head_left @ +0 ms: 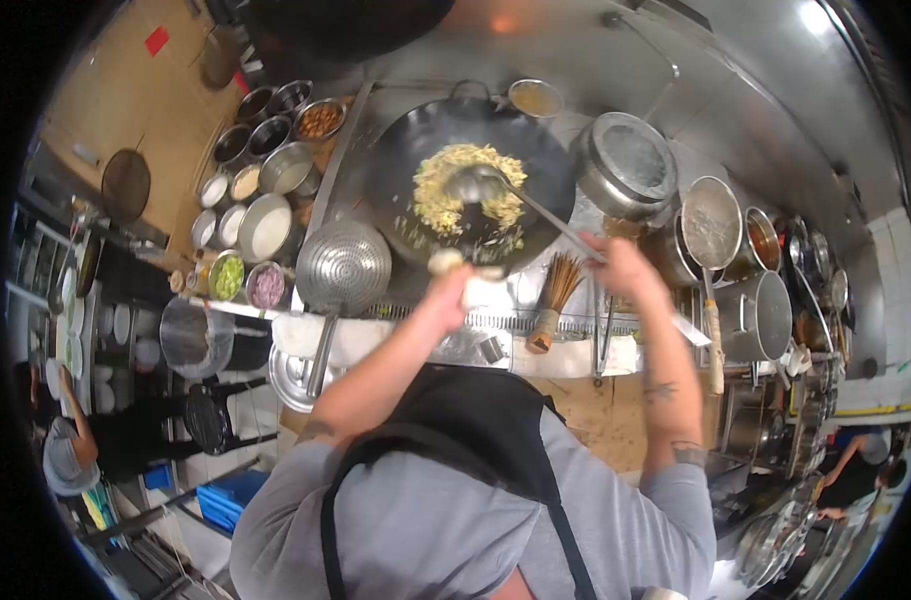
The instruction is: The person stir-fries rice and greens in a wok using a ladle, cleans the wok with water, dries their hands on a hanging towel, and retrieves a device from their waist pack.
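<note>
My right hand (pixel 621 268) is closed round the long handle of a steel ladle (pixel 548 215). The ladle's bowl rests in pale yellow chopped food (pixel 441 190) with green bits, inside a large black wok (pixel 391 170). At the wok's near edge, my left hand (pixel 450 298) is closed on a white cloth (pixel 484 293); the fingers are blurred, and whether they also grip the wok's rim is hard to see. Left of the wok lies a perforated steel skimmer (pixel 342 266). A bamboo brush (pixel 556 300) stands near my right hand.
Bowls of ingredients, including chopped green pieces (pixel 227 277) and purple ones (pixel 266 286), crowd the left. A lidded steel pot (pixel 626 165), a wire strainer (pixel 712 225) and a tall pot (pixel 761 315) stand right. Other people (pixel 71 455) are at both sides.
</note>
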